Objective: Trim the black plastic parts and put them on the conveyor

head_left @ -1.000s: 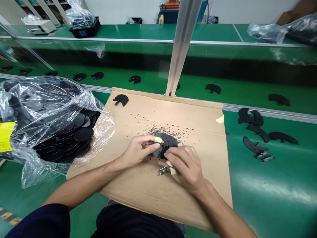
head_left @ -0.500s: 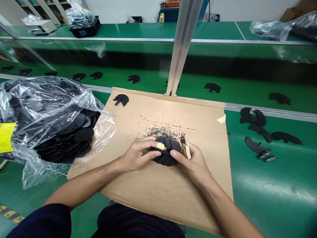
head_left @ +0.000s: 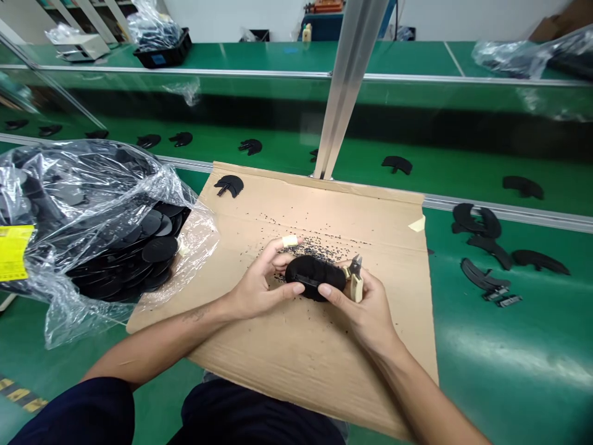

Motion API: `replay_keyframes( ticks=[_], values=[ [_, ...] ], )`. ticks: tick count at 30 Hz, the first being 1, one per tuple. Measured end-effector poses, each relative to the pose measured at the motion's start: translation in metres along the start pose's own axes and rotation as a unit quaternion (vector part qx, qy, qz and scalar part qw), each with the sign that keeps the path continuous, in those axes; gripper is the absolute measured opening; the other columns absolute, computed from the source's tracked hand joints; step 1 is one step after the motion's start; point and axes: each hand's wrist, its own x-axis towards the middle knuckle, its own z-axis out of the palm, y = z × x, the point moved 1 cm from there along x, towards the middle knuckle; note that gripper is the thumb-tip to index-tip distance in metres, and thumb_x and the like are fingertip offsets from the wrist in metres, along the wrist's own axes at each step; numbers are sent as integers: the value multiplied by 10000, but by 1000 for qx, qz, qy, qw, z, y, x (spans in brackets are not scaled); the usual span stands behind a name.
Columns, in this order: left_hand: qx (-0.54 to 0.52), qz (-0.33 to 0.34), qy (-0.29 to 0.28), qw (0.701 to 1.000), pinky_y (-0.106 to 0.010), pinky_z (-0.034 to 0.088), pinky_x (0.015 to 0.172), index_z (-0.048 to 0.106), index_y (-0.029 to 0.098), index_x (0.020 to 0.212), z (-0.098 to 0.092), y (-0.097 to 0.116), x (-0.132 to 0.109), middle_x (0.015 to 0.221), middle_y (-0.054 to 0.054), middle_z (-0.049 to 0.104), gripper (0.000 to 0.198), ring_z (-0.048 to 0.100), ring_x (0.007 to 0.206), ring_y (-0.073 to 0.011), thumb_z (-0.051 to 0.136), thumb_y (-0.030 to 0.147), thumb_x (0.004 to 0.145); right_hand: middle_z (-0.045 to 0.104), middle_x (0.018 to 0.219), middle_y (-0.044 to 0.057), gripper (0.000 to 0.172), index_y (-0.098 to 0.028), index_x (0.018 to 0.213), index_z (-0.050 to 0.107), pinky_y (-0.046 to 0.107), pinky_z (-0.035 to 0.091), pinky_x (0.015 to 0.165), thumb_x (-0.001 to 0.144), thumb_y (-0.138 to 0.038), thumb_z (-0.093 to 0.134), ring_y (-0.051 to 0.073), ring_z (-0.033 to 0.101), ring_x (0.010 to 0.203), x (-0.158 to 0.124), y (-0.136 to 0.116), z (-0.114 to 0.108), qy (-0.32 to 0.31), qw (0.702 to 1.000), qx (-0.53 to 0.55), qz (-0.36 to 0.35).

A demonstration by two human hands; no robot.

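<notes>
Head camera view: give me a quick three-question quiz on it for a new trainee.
1. True or false: no hand touches the rounded black plastic piece.
2. Pick one: the small metal cutters with cream handles are A) in the right hand, B) on a shelf, C) on the floor.
3. Fill in: the clear plastic bag of black discs lies on the ____ side of the brown cardboard sheet.

Key: 1 false, the left hand and right hand both grip it; 2 A; 3 left.
</notes>
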Motion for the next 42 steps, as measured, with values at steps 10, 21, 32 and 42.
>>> replay_keyframes(
  ticks=[10,21,32,42],
  values=[
    [27,-25,38,999,-258,535,751,690,160,1015,0,-1,4,898,-35,703,277,641,833,-156,805,293,800,593,730,-9,282,-205,865,615,258,459,570,797,-427,775,149,540,646,-1,-1,-5,8,995,-89,-34],
    [36,-44,-13,998,-302,564,805,714,164,1003,1,4,4,952,-60,729,227,678,893,-181,771,286,821,642,815,20,161,-210,886,627,299,510,692,877,-360,688,175,591,737,-3,-1,-2,-14,991,-113,-67],
    [19,-49,1,999,-288,576,771,709,157,995,2,2,5,933,-61,745,270,696,871,-176,799,314,795,529,715,-20,210,-210,843,567,258,429,591,893,-386,668,137,480,630,-6,-5,-1,-8,993,-101,-56],
    [18,-50,-3,999,-286,563,778,709,159,987,2,2,5,937,-61,734,263,683,878,-177,799,319,799,521,715,-18,215,-213,847,564,258,418,588,898,-398,660,135,465,623,-6,-4,-1,-12,993,-105,-61]
  ],
)
